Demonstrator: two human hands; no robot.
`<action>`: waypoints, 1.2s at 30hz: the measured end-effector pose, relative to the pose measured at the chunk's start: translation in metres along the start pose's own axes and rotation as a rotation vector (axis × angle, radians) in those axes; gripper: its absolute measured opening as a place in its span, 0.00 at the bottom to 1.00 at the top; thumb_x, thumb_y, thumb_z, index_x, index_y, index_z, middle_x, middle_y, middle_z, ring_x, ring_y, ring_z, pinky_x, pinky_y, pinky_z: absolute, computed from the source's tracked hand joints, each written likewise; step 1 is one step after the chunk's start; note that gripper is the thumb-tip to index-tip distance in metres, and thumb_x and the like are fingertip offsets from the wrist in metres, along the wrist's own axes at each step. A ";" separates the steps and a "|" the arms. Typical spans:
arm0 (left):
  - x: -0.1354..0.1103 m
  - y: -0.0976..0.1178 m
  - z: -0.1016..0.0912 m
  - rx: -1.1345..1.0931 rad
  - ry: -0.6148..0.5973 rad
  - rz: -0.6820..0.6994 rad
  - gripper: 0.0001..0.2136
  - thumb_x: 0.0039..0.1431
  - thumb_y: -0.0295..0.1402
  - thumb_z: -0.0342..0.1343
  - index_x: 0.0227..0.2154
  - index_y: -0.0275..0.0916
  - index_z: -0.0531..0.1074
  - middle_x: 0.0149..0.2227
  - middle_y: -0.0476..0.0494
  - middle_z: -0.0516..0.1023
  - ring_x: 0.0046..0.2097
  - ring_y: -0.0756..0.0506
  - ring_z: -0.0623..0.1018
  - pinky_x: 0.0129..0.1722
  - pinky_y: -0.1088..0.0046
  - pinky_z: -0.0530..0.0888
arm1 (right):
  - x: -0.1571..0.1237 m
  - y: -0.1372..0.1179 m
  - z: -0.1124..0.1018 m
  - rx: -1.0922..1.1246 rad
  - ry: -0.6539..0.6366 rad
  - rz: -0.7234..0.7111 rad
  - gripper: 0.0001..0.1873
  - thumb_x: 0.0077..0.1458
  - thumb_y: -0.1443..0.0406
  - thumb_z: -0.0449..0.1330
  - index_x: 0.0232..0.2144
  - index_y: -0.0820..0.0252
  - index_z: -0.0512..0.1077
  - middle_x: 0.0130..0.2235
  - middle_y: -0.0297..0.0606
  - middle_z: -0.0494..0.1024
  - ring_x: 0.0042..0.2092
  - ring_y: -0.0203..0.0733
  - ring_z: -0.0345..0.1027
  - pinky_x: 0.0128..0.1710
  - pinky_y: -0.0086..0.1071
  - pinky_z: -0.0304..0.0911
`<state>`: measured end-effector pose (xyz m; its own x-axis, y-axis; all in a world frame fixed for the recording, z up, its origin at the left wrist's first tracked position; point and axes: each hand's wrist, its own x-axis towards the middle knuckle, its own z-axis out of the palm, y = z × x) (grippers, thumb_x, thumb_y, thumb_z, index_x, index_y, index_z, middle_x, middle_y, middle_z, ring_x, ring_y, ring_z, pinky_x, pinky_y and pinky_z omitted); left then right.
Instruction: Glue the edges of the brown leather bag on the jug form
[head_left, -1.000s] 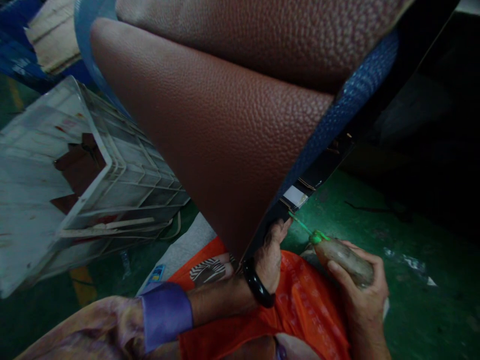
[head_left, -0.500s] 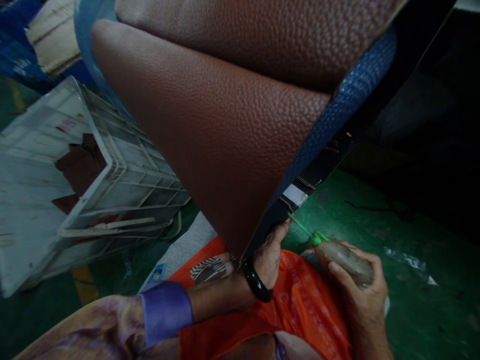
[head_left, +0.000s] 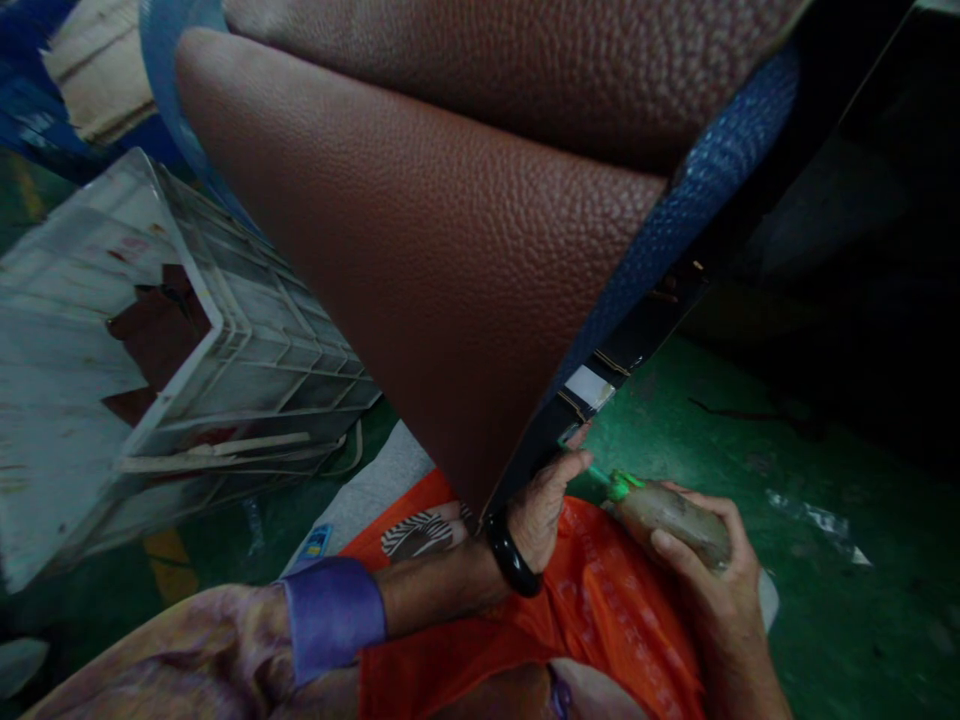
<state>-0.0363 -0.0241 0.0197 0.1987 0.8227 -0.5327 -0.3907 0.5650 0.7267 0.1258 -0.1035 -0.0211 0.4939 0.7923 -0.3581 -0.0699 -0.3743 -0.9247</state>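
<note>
My right hand (head_left: 724,590) is wrapped round a soft, cloudy squeeze bottle (head_left: 679,520), its green-lit tip and thin nozzle pointing left. The nozzle reaches close to my left thumb; whether it touches anything I cannot tell. Just below the leather, my left hand (head_left: 536,515) is closed at the lower end of a black piece (head_left: 544,450), thumb on the near side and a fingertip showing beyond. Part of that hand is hidden. Overhead hang large brown grained leather pieces (head_left: 420,240), with a blue textured layer (head_left: 720,160) along their right edge.
At the left, a grey plastic crate (head_left: 292,350) lies tipped, with brown scraps (head_left: 161,330) inside. Cardboard (head_left: 105,75) lies in a blue container behind it. An orange apron (head_left: 600,590) covers my lap. Clear plastic (head_left: 817,520) lies on the green floor (head_left: 862,620).
The bottle and my right hand have shifted slightly left and down, bringing the nozzle behind my left thumb. My left thumb has stretched out to the right, and a fingertip now shows above it.
</note>
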 end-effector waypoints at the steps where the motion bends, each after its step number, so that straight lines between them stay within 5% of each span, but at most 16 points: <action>1: 0.001 0.000 0.000 0.007 -0.034 -0.017 0.18 0.56 0.36 0.59 0.50 0.42 0.78 0.61 0.45 0.71 0.66 0.41 0.65 0.70 0.60 0.55 | 0.000 0.001 -0.001 0.041 -0.049 0.016 0.27 0.34 0.57 0.75 0.37 0.55 0.71 0.43 0.40 0.81 0.43 0.49 0.76 0.41 0.37 0.70; 5: -0.006 0.021 -0.018 0.227 -0.197 -0.240 0.34 0.44 0.49 0.68 0.56 0.45 0.73 0.64 0.40 0.67 0.66 0.37 0.66 0.68 0.55 0.59 | -0.001 0.005 -0.005 0.268 -0.086 0.066 0.25 0.38 0.58 0.72 0.40 0.55 0.72 0.45 0.40 0.80 0.42 0.49 0.75 0.39 0.37 0.71; 8: -0.022 0.083 -0.040 0.454 -0.460 -0.425 0.37 0.28 0.54 0.73 0.45 0.40 0.80 0.49 0.32 0.80 0.53 0.28 0.78 0.55 0.46 0.72 | -0.002 0.005 -0.007 0.417 -0.030 0.105 0.24 0.41 0.57 0.69 0.42 0.54 0.70 0.40 0.37 0.79 0.35 0.47 0.76 0.34 0.37 0.72; 10: -0.034 0.141 -0.046 0.725 -0.890 -0.560 0.36 0.42 0.61 0.63 0.49 0.41 0.79 0.49 0.37 0.81 0.52 0.34 0.79 0.54 0.56 0.73 | -0.001 0.007 -0.008 0.466 0.002 0.126 0.24 0.43 0.56 0.68 0.43 0.53 0.69 0.36 0.35 0.79 0.32 0.46 0.75 0.31 0.37 0.72; 12: -0.043 0.195 -0.041 0.832 -1.015 -0.424 0.26 0.54 0.57 0.55 0.44 0.42 0.81 0.43 0.45 0.84 0.46 0.41 0.82 0.48 0.63 0.75 | -0.001 0.008 -0.007 0.493 0.031 0.133 0.24 0.44 0.56 0.67 0.44 0.52 0.69 0.35 0.34 0.78 0.32 0.45 0.75 0.31 0.36 0.72; 13: -0.045 0.218 -0.034 0.740 -0.954 -0.136 0.17 0.60 0.49 0.55 0.41 0.44 0.81 0.36 0.52 0.85 0.38 0.47 0.83 0.41 0.68 0.75 | -0.001 0.008 -0.006 0.499 0.040 0.132 0.23 0.46 0.56 0.66 0.45 0.51 0.69 0.36 0.33 0.78 0.33 0.45 0.75 0.32 0.36 0.72; 15: -0.039 0.248 -0.010 0.711 -0.390 0.556 0.13 0.64 0.37 0.49 0.42 0.42 0.77 0.29 0.60 0.81 0.28 0.57 0.78 0.38 0.70 0.71 | 0.000 0.008 -0.004 0.499 0.048 0.126 0.23 0.47 0.56 0.66 0.45 0.51 0.68 0.36 0.33 0.78 0.33 0.45 0.75 0.32 0.36 0.72; 17: -0.025 0.264 0.017 0.954 0.083 1.013 0.14 0.61 0.40 0.51 0.43 0.40 0.76 0.27 0.60 0.78 0.26 0.56 0.75 0.39 0.72 0.73 | 0.000 0.006 -0.001 0.500 0.052 0.132 0.23 0.47 0.57 0.66 0.45 0.51 0.67 0.36 0.33 0.78 0.32 0.44 0.74 0.31 0.36 0.72; 19: -0.010 0.270 0.039 1.334 0.232 1.392 0.19 0.63 0.43 0.47 0.44 0.35 0.76 0.36 0.53 0.78 0.40 0.50 0.77 0.49 0.69 0.70 | 0.001 0.004 -0.001 0.504 0.059 0.137 0.23 0.46 0.57 0.67 0.45 0.52 0.67 0.36 0.34 0.78 0.31 0.44 0.74 0.31 0.36 0.71; 21: 0.002 0.272 0.049 1.586 0.088 1.536 0.26 0.64 0.45 0.40 0.45 0.28 0.76 0.43 0.47 0.74 0.51 0.47 0.73 0.56 0.65 0.63 | 0.002 0.003 -0.002 0.497 0.077 0.134 0.23 0.46 0.58 0.68 0.44 0.53 0.68 0.36 0.34 0.77 0.32 0.44 0.73 0.32 0.37 0.71; 24: 0.007 0.266 0.041 1.637 -0.073 1.449 0.29 0.63 0.47 0.37 0.40 0.23 0.73 0.39 0.47 0.69 0.49 0.48 0.70 0.55 0.64 0.61 | 0.003 0.004 -0.005 0.474 0.099 0.122 0.23 0.45 0.58 0.68 0.44 0.52 0.67 0.37 0.34 0.76 0.34 0.46 0.73 0.33 0.40 0.71; 29: -0.001 0.236 -0.004 1.351 0.023 1.462 0.09 0.63 0.39 0.50 0.39 0.40 0.70 0.38 0.51 0.70 0.48 0.48 0.68 0.58 0.65 0.62 | 0.004 0.007 -0.009 0.426 0.082 0.112 0.24 0.43 0.58 0.68 0.43 0.54 0.67 0.35 0.34 0.76 0.32 0.45 0.73 0.32 0.39 0.70; 34: -0.018 0.198 -0.063 1.125 0.109 1.505 0.10 0.49 0.36 0.60 0.36 0.54 0.75 0.33 0.53 0.72 0.40 0.46 0.70 0.47 0.66 0.69 | 0.017 0.004 -0.014 0.356 0.092 0.097 0.26 0.41 0.57 0.70 0.42 0.55 0.67 0.34 0.34 0.77 0.31 0.45 0.74 0.30 0.38 0.71; 36: -0.032 0.176 -0.081 1.075 0.080 1.302 0.11 0.38 0.40 0.67 0.29 0.59 0.77 0.26 0.55 0.74 0.33 0.47 0.70 0.43 0.66 0.69 | 0.027 0.002 -0.017 0.337 0.105 0.078 0.28 0.38 0.57 0.72 0.41 0.56 0.67 0.33 0.33 0.77 0.30 0.45 0.74 0.29 0.37 0.71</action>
<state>-0.1844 0.0438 0.1299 0.2044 0.7572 0.6204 0.5046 -0.6246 0.5961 0.1536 -0.0905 -0.0303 0.5609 0.7072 -0.4304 -0.3844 -0.2380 -0.8920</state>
